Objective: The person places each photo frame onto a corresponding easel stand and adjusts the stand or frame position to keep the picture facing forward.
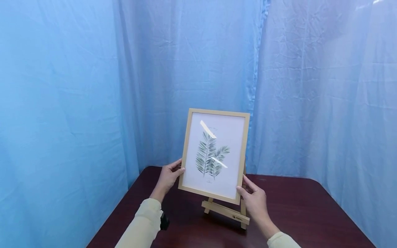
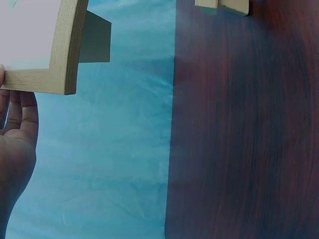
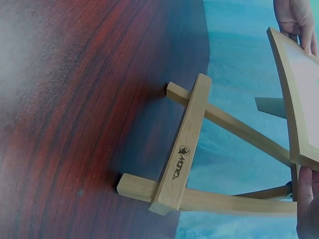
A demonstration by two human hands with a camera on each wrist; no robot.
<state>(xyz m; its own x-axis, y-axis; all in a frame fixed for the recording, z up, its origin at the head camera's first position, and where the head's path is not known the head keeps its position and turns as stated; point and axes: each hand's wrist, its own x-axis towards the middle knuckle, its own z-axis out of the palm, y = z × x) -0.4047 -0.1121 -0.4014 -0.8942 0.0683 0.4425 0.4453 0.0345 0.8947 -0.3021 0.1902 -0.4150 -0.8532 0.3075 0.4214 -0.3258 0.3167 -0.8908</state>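
A picture frame (image 1: 214, 155) with a light wood border and a print of green fern leaves is held up, slightly tilted, between both hands. My left hand (image 1: 169, 178) pinches its left side, thumb on the front and fingers behind. On the lower right side, my right hand (image 1: 254, 199) grips the border the same way. Behind and below the frame, a small wooden easel (image 1: 227, 212) stands on the table; its ledge lies below the frame's bottom edge, apart from it. In the right wrist view, a grey stand flap (image 3: 270, 106) sticks out from the frame's back.
The dark red-brown wooden table (image 1: 288, 206) has rounded far corners. Blue curtains (image 1: 192, 62) hang round its back and sides. A black object (image 1: 164, 221) shows beside the left sleeve (image 1: 141, 224).
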